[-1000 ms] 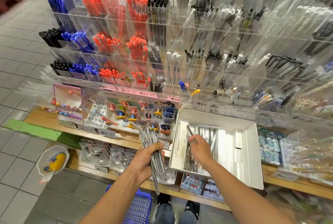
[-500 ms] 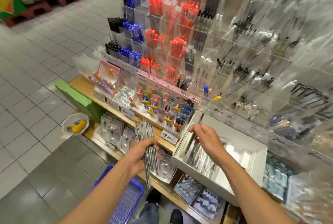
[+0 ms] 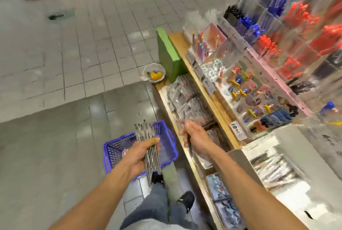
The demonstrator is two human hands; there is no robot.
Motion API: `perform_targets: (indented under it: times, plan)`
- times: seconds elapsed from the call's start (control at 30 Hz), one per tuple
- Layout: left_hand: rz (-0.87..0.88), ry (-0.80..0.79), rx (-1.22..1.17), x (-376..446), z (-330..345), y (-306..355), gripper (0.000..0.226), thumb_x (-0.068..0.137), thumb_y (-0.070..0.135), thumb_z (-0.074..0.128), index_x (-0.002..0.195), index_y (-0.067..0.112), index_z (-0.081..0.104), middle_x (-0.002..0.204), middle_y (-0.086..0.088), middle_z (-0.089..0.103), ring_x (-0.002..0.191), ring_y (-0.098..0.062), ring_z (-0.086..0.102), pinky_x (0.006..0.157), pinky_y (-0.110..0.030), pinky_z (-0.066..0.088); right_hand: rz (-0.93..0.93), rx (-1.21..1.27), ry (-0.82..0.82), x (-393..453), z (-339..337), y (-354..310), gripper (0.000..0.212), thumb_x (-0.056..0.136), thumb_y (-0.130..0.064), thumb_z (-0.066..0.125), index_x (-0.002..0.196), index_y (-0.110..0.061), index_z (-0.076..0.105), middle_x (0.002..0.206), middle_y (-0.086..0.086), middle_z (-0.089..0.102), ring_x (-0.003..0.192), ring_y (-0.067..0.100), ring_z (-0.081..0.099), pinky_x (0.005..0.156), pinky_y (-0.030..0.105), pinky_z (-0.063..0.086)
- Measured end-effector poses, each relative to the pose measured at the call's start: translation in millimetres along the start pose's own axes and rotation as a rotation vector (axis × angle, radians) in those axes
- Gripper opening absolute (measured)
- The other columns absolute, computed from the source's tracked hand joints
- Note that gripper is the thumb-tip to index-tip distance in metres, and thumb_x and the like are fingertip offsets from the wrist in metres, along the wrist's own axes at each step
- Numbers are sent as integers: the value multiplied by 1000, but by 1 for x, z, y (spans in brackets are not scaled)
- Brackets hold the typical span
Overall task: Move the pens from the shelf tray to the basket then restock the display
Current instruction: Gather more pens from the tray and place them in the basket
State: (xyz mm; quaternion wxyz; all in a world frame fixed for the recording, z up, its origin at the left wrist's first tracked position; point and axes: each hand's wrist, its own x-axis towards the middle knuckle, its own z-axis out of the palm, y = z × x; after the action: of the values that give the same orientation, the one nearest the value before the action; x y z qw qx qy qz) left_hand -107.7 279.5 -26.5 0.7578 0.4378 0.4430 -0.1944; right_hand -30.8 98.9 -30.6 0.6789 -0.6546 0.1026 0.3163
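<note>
My left hand (image 3: 137, 156) grips a thick bundle of silver-grey pens (image 3: 145, 133), held upright over the blue plastic basket (image 3: 169, 153) on the floor. My right hand (image 3: 196, 140) is over the edge of the lower shelf, just right of the basket, and holds a thin dark pen (image 3: 189, 146) that sticks out above and below the fist. The white shelf tray (image 3: 259, 147) lies at the right and is blurred, with more pens (image 3: 270, 170) inside. Above it rises the clear pen display (image 3: 296, 16) with red, blue and black pens.
A wooden shelf (image 3: 218, 111) runs along the right, with packets on the lower level and a character-pen stand (image 3: 259, 96). A green block (image 3: 168, 55) and a white bowl with a yellow toy (image 3: 153, 75) sit at its far end. My shoes (image 3: 185, 198) stand beside the basket.
The view swung left and down. My right hand left the white tray with a pen and moved toward the basket. My left hand lowered its bundle over the basket.
</note>
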Motion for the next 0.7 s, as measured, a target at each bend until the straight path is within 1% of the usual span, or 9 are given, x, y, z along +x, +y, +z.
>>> perform_targets:
  times: [0.1, 0.17, 0.27, 0.37, 0.43, 0.5, 0.6, 0.63, 0.7]
  plan:
    - [-26, 59, -98, 16, -35, -2, 13, 93, 5, 61, 80, 5, 65, 55, -6, 64, 42, -11, 61, 40, -19, 49, 97, 0, -79, 27, 34, 22, 23, 107, -21, 33, 106, -14, 55, 70, 1, 51, 42, 4, 43, 39, 18, 39]
    - [-56, 101, -121, 32, -57, -5, 12, 93, 6, 62, 81, 5, 65, 55, -5, 65, 43, -11, 61, 41, -19, 49, 173, -32, -92, 49, 54, 41, 21, 106, -21, 36, 98, -17, 55, 71, 1, 51, 43, 5, 45, 41, 19, 43]
    - [-93, 144, -122, 72, -87, -7, 8, 89, 6, 67, 82, 3, 67, 57, -7, 66, 46, -13, 63, 43, -21, 51, 289, -95, -75, 90, 78, 76, 18, 105, -17, 40, 92, -15, 53, 72, 3, 51, 45, 8, 46, 43, 22, 45]
    - [-122, 188, -93, 128, -109, -11, 5, 89, 4, 67, 86, 0, 67, 56, -5, 67, 42, -11, 63, 38, -18, 46, 366, -171, -45, 138, 93, 115, 17, 103, -12, 43, 88, -14, 51, 69, 6, 49, 48, 13, 45, 47, 27, 45]
    - [-136, 213, -68, 169, -122, -19, 4, 88, 3, 68, 91, 0, 66, 57, -4, 67, 42, -10, 62, 38, -18, 46, 416, -228, -43, 169, 98, 144, 17, 101, -9, 46, 86, -15, 50, 67, 7, 47, 49, 13, 45, 47, 25, 45]
    - [-153, 236, -57, 218, -135, -33, 14, 85, 3, 72, 98, 0, 67, 62, -6, 68, 45, -11, 63, 41, -21, 49, 459, -267, -35, 204, 99, 177, 12, 98, -4, 48, 89, -11, 49, 66, 6, 47, 46, 12, 44, 44, 24, 44]
    - [-192, 276, -51, 307, -153, -64, 25, 81, 4, 75, 103, -5, 65, 65, -10, 67, 45, -15, 62, 43, -23, 49, 492, -347, 3, 267, 99, 238, 6, 95, -2, 51, 98, -7, 49, 65, 7, 49, 47, 15, 44, 46, 26, 45]
    - [-210, 282, -63, 340, -158, -78, 23, 82, 4, 75, 101, -5, 65, 63, -10, 66, 44, -15, 61, 42, -23, 49, 497, -377, 22, 290, 98, 263, 7, 95, -3, 52, 100, -7, 50, 65, 8, 51, 46, 15, 45, 44, 24, 44]
    - [-246, 273, -82, 404, -166, -109, 11, 85, 7, 72, 89, -1, 66, 56, -7, 65, 42, -14, 60, 41, -22, 49, 500, -434, 60, 337, 96, 316, 8, 94, -4, 55, 101, -7, 53, 66, 10, 54, 43, 15, 47, 39, 20, 39]
